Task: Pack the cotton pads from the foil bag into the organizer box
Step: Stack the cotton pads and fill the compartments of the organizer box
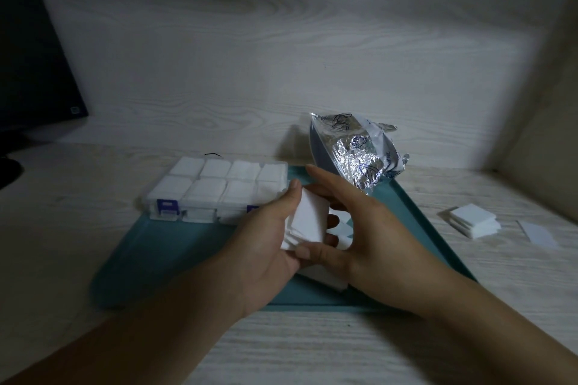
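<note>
Holding a small stack of cotton pads [308,222] at frame ctr, head view only: left hand [266,241] cups stack from below/left w/ thumb curled over top edge, right hand [372,228] pinches it from the right, thumb under, fingers over. Hands sit above teal tray [162,247]. More white pads [325,280] lying on tray beneath the hands, partly hidden. Organizer box [219,189] left of ctr on tray's far-left part, lid looks down, visible compartments all showing white pads, so looks about full; can't tell if any cell has room. Foil bag [356,153] upper right of ctr, at tray's far edge, crumpled & open, looks mostly slack; contents not visible. Loose stack of pads [474,220] at right on table [312,353], well apart from tray, plus a flat white card [538,233] just beside it. Judging: task far along, box mostly loaded; left to do = handheld stack, pads on tray, stack at right. Dark monitor [34,56] upper left.
</note>
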